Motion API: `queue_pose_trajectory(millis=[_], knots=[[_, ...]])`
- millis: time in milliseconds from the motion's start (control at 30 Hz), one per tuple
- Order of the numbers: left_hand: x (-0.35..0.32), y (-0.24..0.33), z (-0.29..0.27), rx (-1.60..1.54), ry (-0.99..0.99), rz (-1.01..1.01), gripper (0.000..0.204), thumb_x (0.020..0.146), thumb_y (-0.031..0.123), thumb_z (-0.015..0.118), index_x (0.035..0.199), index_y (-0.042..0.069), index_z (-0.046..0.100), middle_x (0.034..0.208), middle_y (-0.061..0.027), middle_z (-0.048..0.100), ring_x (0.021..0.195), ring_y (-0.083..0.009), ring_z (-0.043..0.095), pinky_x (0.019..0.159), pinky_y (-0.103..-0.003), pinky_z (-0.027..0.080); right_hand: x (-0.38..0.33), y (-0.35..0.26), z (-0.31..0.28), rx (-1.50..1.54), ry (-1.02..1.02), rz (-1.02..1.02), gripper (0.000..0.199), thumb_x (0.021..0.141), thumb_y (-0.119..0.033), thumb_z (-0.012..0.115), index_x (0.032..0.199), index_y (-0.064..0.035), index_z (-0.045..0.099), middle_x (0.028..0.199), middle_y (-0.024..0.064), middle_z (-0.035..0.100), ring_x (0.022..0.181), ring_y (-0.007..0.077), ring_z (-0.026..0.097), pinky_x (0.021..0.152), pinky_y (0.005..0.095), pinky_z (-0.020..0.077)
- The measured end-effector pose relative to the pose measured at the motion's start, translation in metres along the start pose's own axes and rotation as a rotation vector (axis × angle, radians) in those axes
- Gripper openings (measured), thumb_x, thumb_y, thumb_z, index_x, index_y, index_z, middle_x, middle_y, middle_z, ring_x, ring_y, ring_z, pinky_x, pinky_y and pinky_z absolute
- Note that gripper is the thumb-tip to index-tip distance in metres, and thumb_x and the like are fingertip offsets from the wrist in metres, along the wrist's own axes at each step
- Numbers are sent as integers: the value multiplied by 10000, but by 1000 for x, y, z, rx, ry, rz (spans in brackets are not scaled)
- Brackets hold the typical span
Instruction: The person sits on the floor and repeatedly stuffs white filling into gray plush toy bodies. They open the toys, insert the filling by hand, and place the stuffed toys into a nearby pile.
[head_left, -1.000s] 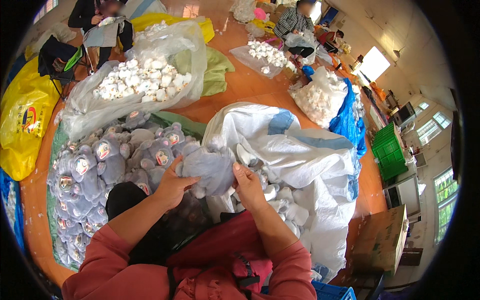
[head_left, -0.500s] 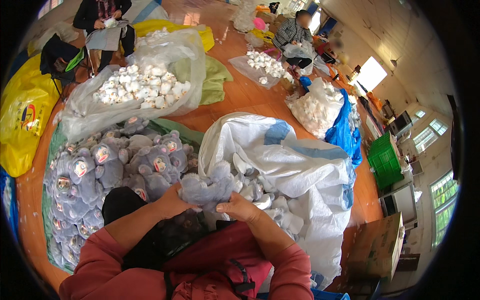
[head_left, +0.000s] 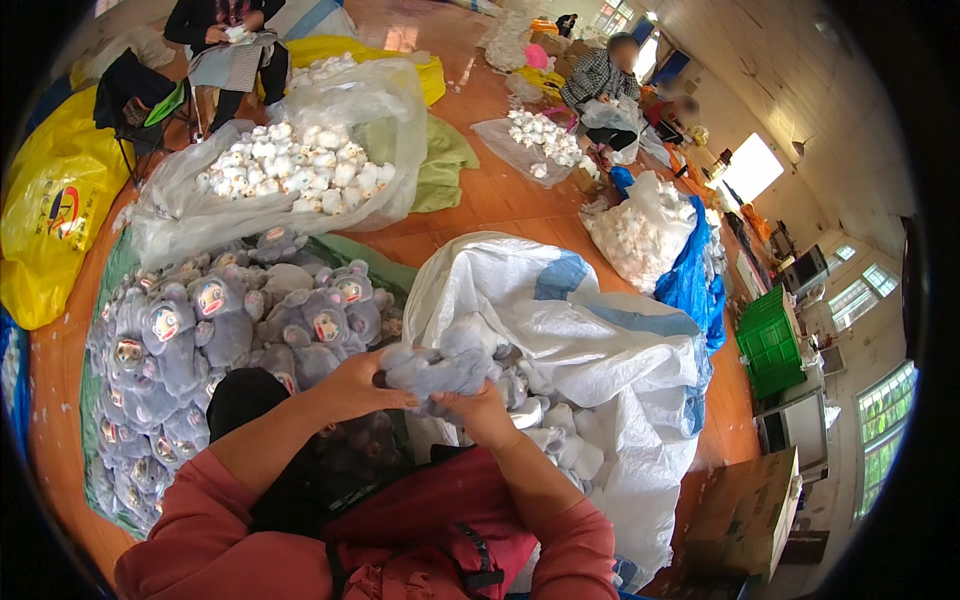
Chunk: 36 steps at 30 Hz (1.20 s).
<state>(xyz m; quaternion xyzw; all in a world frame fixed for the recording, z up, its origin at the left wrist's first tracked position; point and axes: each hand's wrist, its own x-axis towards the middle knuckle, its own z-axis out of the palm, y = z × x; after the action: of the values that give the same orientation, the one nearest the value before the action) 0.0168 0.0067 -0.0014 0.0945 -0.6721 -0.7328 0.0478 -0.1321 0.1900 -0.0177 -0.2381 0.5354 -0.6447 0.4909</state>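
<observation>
A grey plush toy point(head_left: 437, 368) is held between both hands above my lap. My left hand point(head_left: 352, 388) grips its left end, fingers closed round the fur. At its lower right side, my right hand point(head_left: 480, 410) is closed on it too. The toy's face does not show. Beyond my left arm lies a heap of grey plush toys point(head_left: 225, 325) with pale faces. Just past my right hand, a white woven sack point(head_left: 620, 400) gapes open, with grey and white plush pieces point(head_left: 560, 430) inside.
A clear plastic bag of white plush pieces point(head_left: 295, 170) lies ahead. Yellow sacks point(head_left: 60, 220) stand at far left. Two seated people point(head_left: 235, 50) work farther off. At right are a filled translucent bag point(head_left: 645, 230), a green crate point(head_left: 768, 340) and a cardboard box point(head_left: 740, 515).
The plush toy has turned in my hands and shifted slightly right; its upright part now lies lower. My right hand has moved a little right. The whole view has shifted slightly.
</observation>
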Motion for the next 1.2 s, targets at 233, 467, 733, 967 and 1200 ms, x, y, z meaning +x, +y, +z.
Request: queue_pose_trajectory(millis=[233,467,733,967,1200], knots=[[-9,0,5,314,70,41,342,934,268,677,1159,10,665,942,-70,701,877,-135,634,799,-311,507,-3,-6,9,-127,-158,165,415,886,-115,739,1269,-34,601,1192,16,649,1093,143,588,965,307,469],[-10,5,-12,392,55,-142,387,911,365,684,1028,-4,701,846,-121,702,788,-206,666,716,-360,514,-7,17,23,-195,-343,189,582,895,-299,743,1360,-32,516,1275,64,600,1179,200,545,1046,345,412],[-9,12,-4,645,-55,-187,460,858,445,713,976,0,730,836,-198,694,752,-312,683,682,-402,520,4,54,21,-604,-547,269,734,940,-589,563,1406,-32,459,1337,121,552,1212,233,520,1054,327,392],[-10,19,-2,297,42,-199,403,882,378,723,1120,53,703,944,-90,714,790,-176,654,716,-338,516,-10,27,26,-535,-126,-116,597,927,-322,695,1393,-30,462,1322,110,548,1214,237,511,1047,350,396],[-9,9,1,224,101,91,507,800,344,808,1178,44,651,981,-131,704,892,-223,671,805,-351,512,-17,18,14,-324,87,-178,497,934,-211,691,1338,5,500,1260,82,575,1157,198,529,1014,335,418]])
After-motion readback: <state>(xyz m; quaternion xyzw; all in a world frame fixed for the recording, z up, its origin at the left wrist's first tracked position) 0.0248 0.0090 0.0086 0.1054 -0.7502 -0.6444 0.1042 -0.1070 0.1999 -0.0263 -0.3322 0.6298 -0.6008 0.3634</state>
